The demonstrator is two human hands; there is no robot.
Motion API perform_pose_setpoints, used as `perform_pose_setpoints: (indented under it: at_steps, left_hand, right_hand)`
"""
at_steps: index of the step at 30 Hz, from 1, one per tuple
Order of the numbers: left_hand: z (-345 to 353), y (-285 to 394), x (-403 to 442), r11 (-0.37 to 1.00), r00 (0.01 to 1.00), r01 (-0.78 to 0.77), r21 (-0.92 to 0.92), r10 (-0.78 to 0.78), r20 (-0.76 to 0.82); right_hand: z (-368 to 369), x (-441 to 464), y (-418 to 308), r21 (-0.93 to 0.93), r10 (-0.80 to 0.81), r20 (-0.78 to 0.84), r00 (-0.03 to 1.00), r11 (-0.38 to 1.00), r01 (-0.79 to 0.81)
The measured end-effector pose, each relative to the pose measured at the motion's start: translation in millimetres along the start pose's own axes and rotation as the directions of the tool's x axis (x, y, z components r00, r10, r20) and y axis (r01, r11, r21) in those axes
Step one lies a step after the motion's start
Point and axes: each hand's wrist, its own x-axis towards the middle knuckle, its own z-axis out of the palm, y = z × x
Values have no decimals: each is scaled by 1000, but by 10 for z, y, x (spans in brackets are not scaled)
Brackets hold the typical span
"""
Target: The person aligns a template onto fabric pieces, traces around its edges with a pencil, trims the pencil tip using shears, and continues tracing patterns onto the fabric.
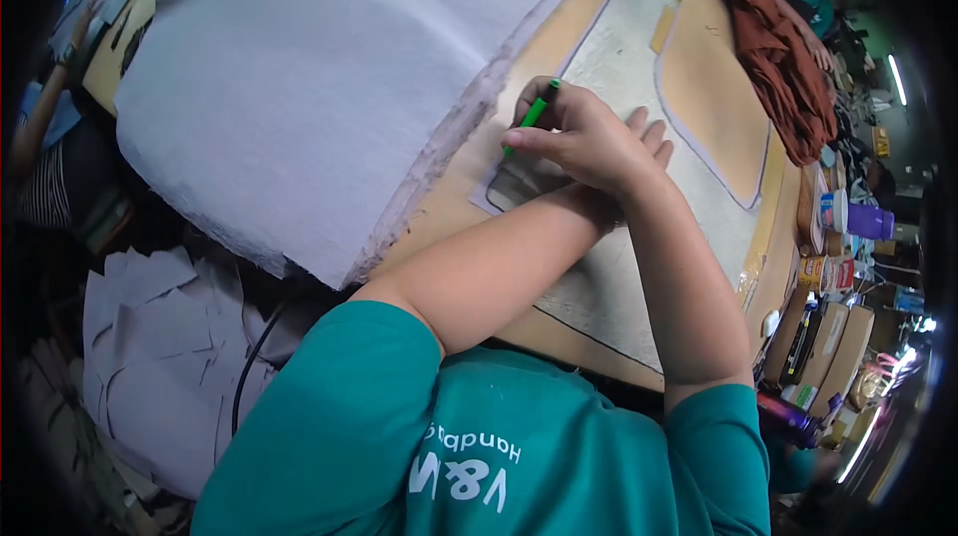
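My right hand (574,132) is closed around a green pen (536,115), held slanted above a tan work surface (454,207). Beneath that wrist my left forearm crosses over. My left hand (651,137) lies flat with its fingers spread on a shiny grey pattern piece (609,52); most of its palm is hidden by my right hand. A pale sheet edged with a dark line shows around the pattern piece's curved side. The pen's lower tip is hard to make out.
A thick stack of pale lilac sheets (299,87) covers the left side. Brown fabric (778,57) lies at the far right, near another person. Tubs, a purple container (870,223) and cardboard boxes (826,346) stand at the right. Pale cut sheets (165,356) hang or lie at lower left.
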Motion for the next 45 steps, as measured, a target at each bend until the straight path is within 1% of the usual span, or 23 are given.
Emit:
perform_pose_setpoints:
  at_steps: [1, 4, 5, 9, 10, 13, 16, 17, 18, 20, 23, 26, 29, 32, 33, 36, 38, 40, 41, 42, 43, 44, 45]
  left_hand:
    - [46, -21, 5, 998, 998, -15, -64, 11, -58]
    - [41, -19, 3, 998, 1000, -4, -63, 3, -25]
    - [47, -19, 8, 997, 1000, 0, -75, -2, -25]
    - [42, 3, -3, 994, 999, 21, -106, -24, -28]
    - [27, 8, -5, 994, 999, 23, -108, -27, -34]
    - [58, -8, 2, 976, 996, 23, -216, -40, -78]
    - [69, 53, 143, 954, 987, 158, -255, -142, 81]
    - [29, 73, 146, 957, 985, 166, -237, -151, 81]
    - [-89, 91, 117, 959, 982, 181, -219, -166, 85]
    - [-222, 112, 76, 953, 976, 212, -217, -198, 87]
    - [-202, 111, 82, 953, 979, 200, -228, -188, 75]
    - [-226, 104, 98, 948, 977, 207, -243, -187, 102]
    - [-228, 102, 109, 942, 975, 214, -256, -191, 114]
    - [-232, 94, 125, 943, 974, 216, -252, -191, 118]
    - [-235, 90, 129, 944, 974, 216, -251, -190, 124]
    - [-217, 97, 112, 940, 978, 207, -271, -190, 88]
    - [-191, 108, 72, 935, 977, 212, -285, -206, 52]
    - [-169, 94, 59, 938, 978, 206, -279, -210, 15]
    - [-136, 104, 62, 945, 975, 218, -245, -222, 13]
    - [-106, 113, 62, 952, 974, 221, -210, -225, 7]
    - [-140, 89, 56, 931, 970, 229, -284, -194, 148]
    - [328, 121, 128, 841, 990, 132, -525, -141, 22]
    - [360, 138, 123, 807, 973, 137, -574, -218, -74]
  right_hand:
    - [45, 60, 1, -6, 29, 76, 997, 1000, -29]
    - [138, 116, 49, 50, 6, 178, 984, 999, -15]
    - [131, 107, 22, 58, 25, 197, 980, 998, -37]
    - [177, 108, 61, 61, -40, 259, 965, 998, 25]
    - [169, 96, 51, 17, -41, 238, 970, 999, 38]
    - [-12, 121, 121, -98, -81, 118, 990, 991, 93]
    - [-392, 335, 426, 54, 22, -73, 997, 998, -18]
    - [-556, 411, 462, 51, 73, -141, 987, 997, -66]
    - [-704, 552, 687, -60, -67, -230, 971, 997, 54]
    - [-1039, 791, 859, -28, 58, -334, 941, 997, -72]
    - [-1520, 1124, 1054, 5, 110, -395, 912, 993, -117]
    - [-1911, 1527, 1422, 47, 81, -527, 846, 997, -65]
    - [-2183, 1732, 1480, 232, 209, -589, 781, 969, -84]
    - [-2314, 1972, 1720, 138, 102, -734, 672, 990, -1]
    - [-2299, 1990, 1753, 23, 26, -784, 620, 1000, -13]
    - [-2180, 1930, 1864, 139, -23, -890, 456, 937, 319]
    - [-1818, 1432, 1275, 358, 88, -718, 690, 897, 258]
    - [-1360, 1036, 865, 338, 96, -485, 869, 937, 85]
    - [-1110, 844, 691, 306, 48, -303, 952, 951, 50]
    - [-864, 654, 535, 268, 2, -112, 994, 963, 28]
    - [-622, 488, 375, 336, 1, -12, 1000, 942, 3]
    - [-424, 361, 255, 397, -8, 81, 997, 918, -24]
    - [-295, 286, 215, 351, -7, 148, 989, 935, -46]
